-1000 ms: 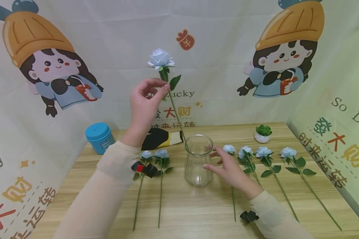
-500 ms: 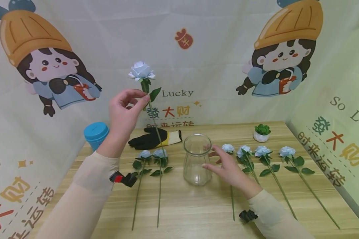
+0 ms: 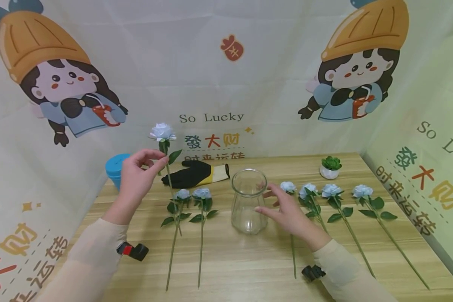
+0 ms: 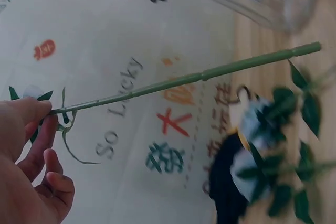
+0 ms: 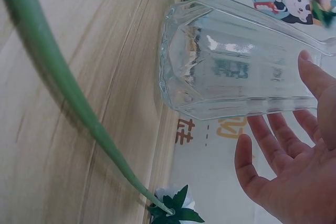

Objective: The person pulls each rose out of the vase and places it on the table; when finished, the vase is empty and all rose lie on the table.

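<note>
My left hand (image 3: pixel 141 172) pinches the stem of a pale blue artificial rose (image 3: pixel 162 132) between thumb and fingers, just under its bloom. The rose is upright, and its green stem (image 4: pixel 173 82) hangs down with its lower end free. At the middle of the table stands a clear glass vase (image 3: pixel 249 214), with no flower in it. My right hand (image 3: pixel 290 212) holds the vase from its right side, thumb on the near face and fingertips by the far side. Two more roses (image 3: pixel 201 195) lie left of the vase.
Several blue roses (image 3: pixel 332 191) lie in a row on the right of the wooden table (image 3: pixel 241 268). Behind are a black and yellow glove (image 3: pixel 190 176), a blue-lidded jar (image 3: pixel 115 167) partly hidden by my left hand, and a small potted succulent (image 3: pixel 330 167). A printed cloth hangs behind.
My left hand has moved left and down with the rose, away from above the vase. The stem's end has swung away from the vase rim. My right hand stays at the vase.
</note>
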Demonstrator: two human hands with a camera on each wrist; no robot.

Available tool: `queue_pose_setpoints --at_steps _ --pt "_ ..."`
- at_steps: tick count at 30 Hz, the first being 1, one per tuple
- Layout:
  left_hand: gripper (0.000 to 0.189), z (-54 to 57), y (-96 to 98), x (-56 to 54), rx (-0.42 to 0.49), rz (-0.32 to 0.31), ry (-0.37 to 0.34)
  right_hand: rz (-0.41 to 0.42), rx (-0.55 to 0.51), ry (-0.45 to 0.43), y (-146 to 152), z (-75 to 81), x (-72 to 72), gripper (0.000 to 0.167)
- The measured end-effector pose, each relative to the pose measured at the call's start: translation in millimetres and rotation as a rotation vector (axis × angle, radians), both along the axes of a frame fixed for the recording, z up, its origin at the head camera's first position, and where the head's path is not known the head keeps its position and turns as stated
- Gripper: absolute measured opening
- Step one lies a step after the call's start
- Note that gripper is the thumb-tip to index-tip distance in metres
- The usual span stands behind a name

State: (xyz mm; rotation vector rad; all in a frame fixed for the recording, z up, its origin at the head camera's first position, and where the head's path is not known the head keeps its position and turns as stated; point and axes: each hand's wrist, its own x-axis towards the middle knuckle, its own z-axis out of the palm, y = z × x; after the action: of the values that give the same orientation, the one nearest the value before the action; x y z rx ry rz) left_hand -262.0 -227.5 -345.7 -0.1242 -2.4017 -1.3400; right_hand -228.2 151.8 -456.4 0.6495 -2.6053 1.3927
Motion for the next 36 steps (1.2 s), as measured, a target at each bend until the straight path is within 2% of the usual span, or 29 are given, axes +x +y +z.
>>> queue_pose_setpoints --at_steps 5,11,15,19,22,26,31,36 --pt "0.031 -25.2 -29.8 8.4 -0.099 -0.029 -0.041 0.010 -0.009 0.000 -0.9 -0.3 0.3 0.063" --pt "0.028 -47.2 -62.7 16.8 -0.144 -0.043 -0.093 0.009 -0.010 -0.001 -1.1 3.1 1.0 0.062" --pt "0.027 -62.4 -81.8 18.8 -0.203 -0.036 -0.140 0.005 -0.005 -0.005 -1.1 4.6 0.5 0.062" --pt "0.025 -83.6 -97.6 18.6 -0.249 -0.044 -0.182 0.006 0.002 -0.007 -0.8 4.9 0.3 0.062" --pt "0.025 -99.6 -105.3 17.7 -0.262 -0.050 -0.218 0.004 0.003 -0.012 -0.1 4.4 0.2 0.062" --pt "0.024 -116.6 -110.2 15.2 -0.291 -0.043 -0.227 0.003 0.006 -0.002 0.7 2.9 0.2 0.063" --pt "0.022 -132.5 -113.8 12.4 -0.322 -0.024 -0.246 0.001 0.010 0.008 0.8 0.7 0.1 0.065" --pt "0.020 -143.3 -115.1 10.7 -0.322 -0.034 -0.248 -0.006 0.006 0.006 1.9 -1.6 0.5 0.065"
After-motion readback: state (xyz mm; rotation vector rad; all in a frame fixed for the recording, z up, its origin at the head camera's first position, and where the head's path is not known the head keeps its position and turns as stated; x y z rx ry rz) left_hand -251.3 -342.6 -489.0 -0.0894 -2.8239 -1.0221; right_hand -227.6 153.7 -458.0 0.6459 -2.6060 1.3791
